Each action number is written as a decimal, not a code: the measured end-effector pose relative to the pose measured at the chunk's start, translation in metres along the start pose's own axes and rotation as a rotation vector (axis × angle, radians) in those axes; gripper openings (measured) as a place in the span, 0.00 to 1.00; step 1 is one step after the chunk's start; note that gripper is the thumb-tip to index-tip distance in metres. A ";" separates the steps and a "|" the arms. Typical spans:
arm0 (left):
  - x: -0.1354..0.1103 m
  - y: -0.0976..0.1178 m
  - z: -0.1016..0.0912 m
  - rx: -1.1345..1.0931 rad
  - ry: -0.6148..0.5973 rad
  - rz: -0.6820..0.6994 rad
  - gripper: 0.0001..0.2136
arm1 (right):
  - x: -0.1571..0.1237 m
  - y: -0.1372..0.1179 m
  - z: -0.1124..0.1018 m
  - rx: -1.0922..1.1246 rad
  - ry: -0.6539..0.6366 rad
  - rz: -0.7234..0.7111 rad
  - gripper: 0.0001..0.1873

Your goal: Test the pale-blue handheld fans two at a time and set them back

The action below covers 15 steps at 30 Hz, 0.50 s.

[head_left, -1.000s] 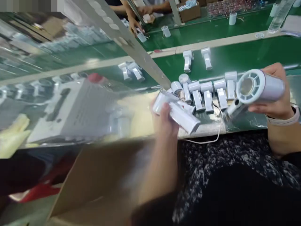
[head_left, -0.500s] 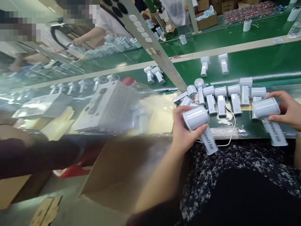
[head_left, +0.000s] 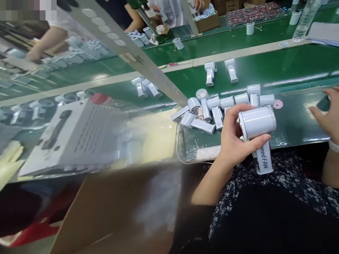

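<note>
My left hand [head_left: 231,144] is closed round the barrel of a pale handheld fan [head_left: 259,122]. The fan's handle points down, its dark lettering partly reading "FAN". At the right edge my right hand [head_left: 331,116] is over the work surface, thumb and fingers apart and nothing visible between them; part of it is cut off. Behind my left hand lies a cluster of similar handheld fans [head_left: 202,125], some on their sides, some partly hidden by my fingers. A round pink sticker [head_left: 278,104] is just right of them.
Two fans stand apart on the green belt [head_left: 291,67]. A slanted metal post [head_left: 148,67] crosses the left side. Left are a printed white box [head_left: 71,134] under clear plastic and an open carton [head_left: 113,208] below. Across the belt, co-workers' arms [head_left: 53,38] show.
The fan that was in my right hand is no longer there; that hand has opened, further right. My left hand still holds its fan, now more upright. The view has swung right.
</note>
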<state>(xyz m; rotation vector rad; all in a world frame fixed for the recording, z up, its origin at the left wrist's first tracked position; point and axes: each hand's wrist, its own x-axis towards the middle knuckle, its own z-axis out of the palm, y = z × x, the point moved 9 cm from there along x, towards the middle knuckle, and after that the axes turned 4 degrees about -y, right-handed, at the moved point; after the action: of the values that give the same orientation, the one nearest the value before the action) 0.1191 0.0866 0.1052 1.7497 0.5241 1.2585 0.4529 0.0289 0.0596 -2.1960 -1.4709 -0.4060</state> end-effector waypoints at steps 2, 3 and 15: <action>0.012 0.010 0.006 0.022 0.002 0.038 0.30 | -0.009 -0.055 0.002 0.388 -0.120 -0.146 0.34; 0.016 0.014 0.007 0.041 0.011 0.054 0.31 | -0.017 -0.083 0.008 0.635 -0.258 -0.190 0.32; -0.013 -0.002 -0.044 -0.109 -0.085 -0.106 0.26 | -0.113 -0.246 0.039 1.857 -1.260 -0.141 0.28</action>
<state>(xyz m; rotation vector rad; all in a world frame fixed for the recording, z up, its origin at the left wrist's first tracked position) 0.0748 0.0959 0.1005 1.6544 0.4834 1.1127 0.1823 0.0394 0.0240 -0.5445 -1.2632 1.8212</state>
